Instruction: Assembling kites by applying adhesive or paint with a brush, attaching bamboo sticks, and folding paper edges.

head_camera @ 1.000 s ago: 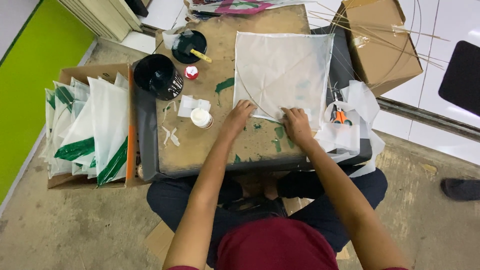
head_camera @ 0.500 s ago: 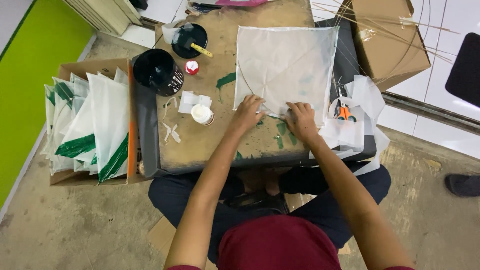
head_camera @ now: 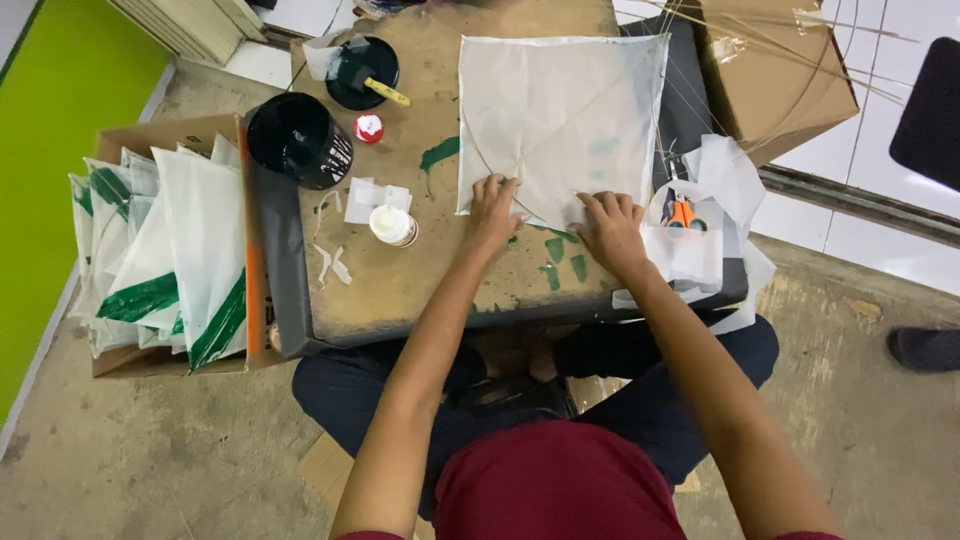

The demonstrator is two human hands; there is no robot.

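Pressed flat along the lower edge of the white paper sheet (head_camera: 560, 120), upper centre of frame: left hand (head_camera: 492, 212) and right hand (head_camera: 610, 230), fingers spread, grasping nothing, probably pinning paper against table (head_camera: 400, 290). Glue pot (head_camera: 392, 225) placed left, within reach.

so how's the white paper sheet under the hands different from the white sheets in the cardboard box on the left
The square white paper sheet lies flat and alone on the worn wooden board, with the left hand and right hand pressing its near edge; the stacked white sheets overlap in the open cardboard box. The flat sheet shows only faint green smudges; the stacked ones carry bold green bands. Both are thin, white and similarly shaped.
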